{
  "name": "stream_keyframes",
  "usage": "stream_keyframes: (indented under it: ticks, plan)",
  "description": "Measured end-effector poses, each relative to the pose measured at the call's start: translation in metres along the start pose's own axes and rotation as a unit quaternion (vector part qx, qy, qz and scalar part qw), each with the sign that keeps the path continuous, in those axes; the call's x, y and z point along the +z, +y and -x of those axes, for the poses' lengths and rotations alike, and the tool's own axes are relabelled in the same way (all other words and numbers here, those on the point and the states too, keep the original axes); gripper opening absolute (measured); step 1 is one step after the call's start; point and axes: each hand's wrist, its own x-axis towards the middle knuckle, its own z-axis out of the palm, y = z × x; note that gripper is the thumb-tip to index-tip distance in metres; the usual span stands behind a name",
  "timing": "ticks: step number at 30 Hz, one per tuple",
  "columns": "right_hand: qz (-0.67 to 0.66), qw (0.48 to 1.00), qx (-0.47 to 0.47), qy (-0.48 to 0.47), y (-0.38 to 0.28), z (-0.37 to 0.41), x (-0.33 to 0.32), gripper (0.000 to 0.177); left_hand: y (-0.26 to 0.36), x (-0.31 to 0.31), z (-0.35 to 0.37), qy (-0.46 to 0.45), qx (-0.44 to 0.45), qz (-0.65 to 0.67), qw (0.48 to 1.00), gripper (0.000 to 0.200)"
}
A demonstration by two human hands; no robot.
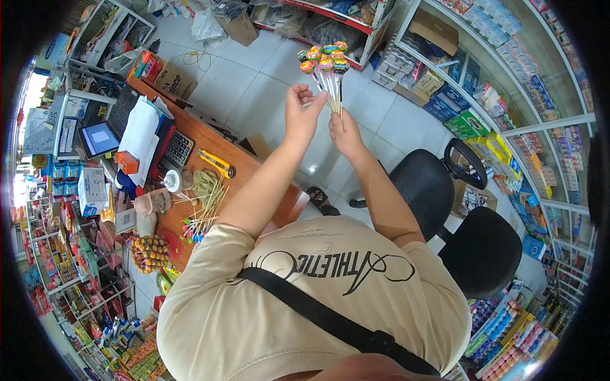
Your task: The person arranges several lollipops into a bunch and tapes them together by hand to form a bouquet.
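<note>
Head view: right hand (347, 134) hides lollipops' (325, 61) stick-ends; left hand (302, 113) perhaps touching.

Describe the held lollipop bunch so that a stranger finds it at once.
From the black office chair, look across to the right hand. It grips the lollipop bunch by its sticks. Unlike the loose lollipops on the wooden desk, its bright heads fan out in the air.

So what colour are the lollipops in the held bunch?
The lollipops are multicoloured: yellow, pink, green and blue wrappers. The head view shows them best.
</note>
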Motion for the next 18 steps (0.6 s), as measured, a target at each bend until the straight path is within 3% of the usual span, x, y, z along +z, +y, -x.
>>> stream_keyframes:
  ticks: [2, 5, 9, 14, 18]
  plan:
    - [-0.110, 0.993, 0.022, -0.035, -0.015, 0.010, 0.007, 0.030, -0.001, 0.001, -0.001, -0.020, -0.012, 0.099, 0.995, 0.049]
    - [-0.103, 0.991, 0.002, -0.086, -0.017, 0.009, 0.009, 0.028, 0.002, -0.009, -0.015, -0.211, -0.042, 0.161, 0.963, 0.055]
    - [-0.058, 0.982, -0.032, -0.176, -0.016, 0.016, 0.004, 0.030, 0.010, -0.017, -0.007, -0.288, -0.045, 0.176, 0.940, 0.055]
    - [0.050, 0.976, -0.092, -0.189, -0.017, 0.021, 0.001, 0.035, 0.019, -0.021, 0.012, -0.300, 0.005, 0.074, 0.951, 0.036]
    - [0.037, 0.977, -0.141, -0.155, -0.024, 0.029, 0.006, 0.036, 0.050, -0.014, 0.032, -0.300, 0.001, 0.052, 0.952, 0.038]
